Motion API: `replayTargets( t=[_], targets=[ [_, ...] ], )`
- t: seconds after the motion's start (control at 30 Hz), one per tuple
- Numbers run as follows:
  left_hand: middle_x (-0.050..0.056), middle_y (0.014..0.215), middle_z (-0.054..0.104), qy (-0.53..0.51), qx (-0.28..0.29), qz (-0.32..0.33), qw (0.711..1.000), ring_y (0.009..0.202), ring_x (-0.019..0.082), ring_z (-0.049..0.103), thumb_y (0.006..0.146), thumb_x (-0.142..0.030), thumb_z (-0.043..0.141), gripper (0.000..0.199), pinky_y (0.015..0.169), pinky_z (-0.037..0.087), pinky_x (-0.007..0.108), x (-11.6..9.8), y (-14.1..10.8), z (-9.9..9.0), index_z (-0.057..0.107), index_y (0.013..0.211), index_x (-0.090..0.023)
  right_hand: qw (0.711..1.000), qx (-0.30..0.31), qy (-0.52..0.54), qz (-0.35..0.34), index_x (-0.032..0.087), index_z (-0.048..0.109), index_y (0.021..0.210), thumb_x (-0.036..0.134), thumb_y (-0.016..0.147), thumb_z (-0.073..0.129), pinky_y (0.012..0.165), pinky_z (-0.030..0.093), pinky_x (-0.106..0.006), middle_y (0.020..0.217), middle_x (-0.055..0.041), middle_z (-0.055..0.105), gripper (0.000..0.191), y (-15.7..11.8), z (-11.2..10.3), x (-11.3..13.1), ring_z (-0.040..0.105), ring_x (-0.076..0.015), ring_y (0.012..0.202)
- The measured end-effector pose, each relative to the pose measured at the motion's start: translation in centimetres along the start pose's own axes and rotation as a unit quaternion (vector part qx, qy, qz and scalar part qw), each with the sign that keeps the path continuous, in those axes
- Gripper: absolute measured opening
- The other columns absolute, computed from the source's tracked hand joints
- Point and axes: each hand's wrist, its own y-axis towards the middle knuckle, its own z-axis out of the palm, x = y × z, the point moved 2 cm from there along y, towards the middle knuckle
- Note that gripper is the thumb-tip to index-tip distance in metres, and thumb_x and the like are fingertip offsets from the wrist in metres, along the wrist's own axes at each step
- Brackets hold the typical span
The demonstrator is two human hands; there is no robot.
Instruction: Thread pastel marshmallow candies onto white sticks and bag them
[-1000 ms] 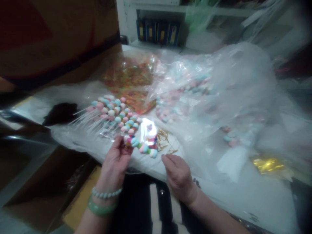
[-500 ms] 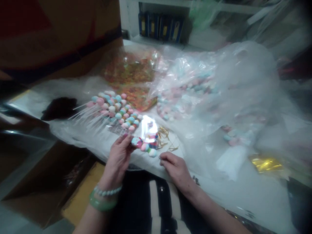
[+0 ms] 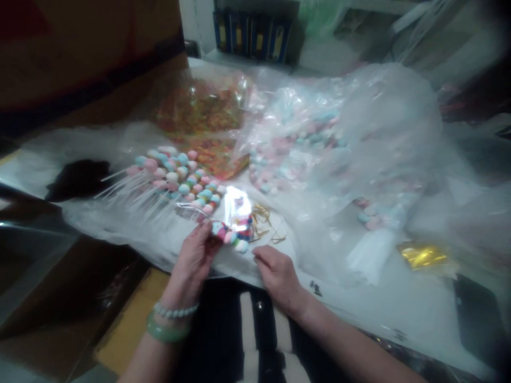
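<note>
Many loaded skewers are lying fanned on a plastic sheet, while loose candies are remaining in a clear bag. The left hand is pinching a single skewer, its candies lying just beyond the fingers. The right hand is resting open just beside that skewer, apart from the left hand, near gold ties.

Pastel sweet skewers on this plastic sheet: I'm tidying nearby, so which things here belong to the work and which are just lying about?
In the work: left hand holding a sweet skewer; right hand; laid-out skewers; gold ties.
Lying about: gold foil; blue files.
</note>
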Motion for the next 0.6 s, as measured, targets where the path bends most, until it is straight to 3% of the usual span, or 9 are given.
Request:
replayTargets(
  t=[0.07,0.13,0.23,0.33,0.4,0.53,0.6],
  targets=[
    [0.003,0.065,0.067,0.0,-0.007,0.005,1.0,0.058,0.014,0.063,0.08,-0.019,0.069,0.01,0.061,0.058,0.028,0.2,0.2,-0.1,0.066,0.073,-0.012,1.0,-0.001,-0.004,-0.003,0.018,0.068,0.088,0.013,0.082,0.044,0.075,0.048,-0.027,0.086,-0.007,0.07,0.025,0.0,0.0,0.1,0.064,-0.0181,0.081],
    [0.003,0.064,0.067,0.002,0.003,0.013,1.0,0.057,0.014,0.062,0.078,-0.023,0.073,0.014,0.062,0.058,0.028,0.3,0.2,-0.2,0.066,0.071,-0.012,0.999,0.009,0.018,0.035,0.019,0.067,0.085,0.013,0.08,0.047,0.075,0.048,-0.027,0.083,-0.0054,0.07,0.021,0.2,-0.1,0.3,0.063,-0.0173,0.079],
    [0.004,0.063,0.067,0.025,0.048,0.022,0.998,0.059,0.014,0.062,0.07,-0.03,0.081,0.023,0.064,0.056,0.026,0.4,0.2,-0.3,0.068,0.069,-0.011,0.973,0.061,0.125,0.182,0.02,0.063,0.073,0.013,0.075,0.051,0.061,0.045,-0.023,0.067,0.0002,0.064,0.014,0.6,-0.2,0.3,0.056,-0.0124,0.062],
    [0.006,0.063,0.067,0.054,0.071,0.023,0.996,0.061,0.015,0.063,0.064,-0.032,0.085,0.028,0.064,0.055,0.026,0.4,0.2,-0.5,0.068,0.066,-0.01,0.895,0.117,0.286,0.322,0.018,0.061,0.072,0.016,0.073,0.054,0.04,0.029,-0.019,0.057,0.0035,0.059,0.007,0.8,0.1,0.3,0.039,-0.0059,0.04],
    [0.007,0.065,0.068,0.063,0.064,0.023,0.996,0.061,0.016,0.064,0.065,-0.032,0.085,0.027,0.063,0.055,0.027,0.3,0.2,-0.5,0.068,0.066,-0.01,0.84,0.143,0.374,0.367,0.016,0.06,0.073,0.018,0.072,0.058,0.036,0.02,-0.017,0.056,0.0031,0.06,0.002,1.0,0.3,0.2,0.033,-0.0032,0.035],
    [0.009,0.071,0.07,0.054,0.046,-0.002,0.997,0.063,0.017,0.065,0.079,-0.027,0.073,0.019,0.064,0.056,0.029,0.1,-0.1,-0.1,0.07,0.073,-0.01,0.711,0.234,0.503,0.433,0.014,0.059,0.076,0.013,0.066,0.065,0.033,0.012,-0.015,0.055,0.0039,0.059,0.011,1.0,0.9,-0.2,0.024,0.0003,0.032],
    [0.007,0.068,0.069,0.03,0.022,-0.023,0.999,0.059,0.015,0.063,0.086,-0.024,0.065,0.018,0.063,0.057,0.029,0.0,-0.3,0.1,0.069,0.073,-0.011,0.693,0.239,0.516,0.443,0.014,0.059,0.077,0.01,0.067,0.065,0.032,0.011,-0.014,0.056,0.0041,0.059,0.012,1.0,1.0,-0.1,0.023,0.0008,0.032]
  ],
)
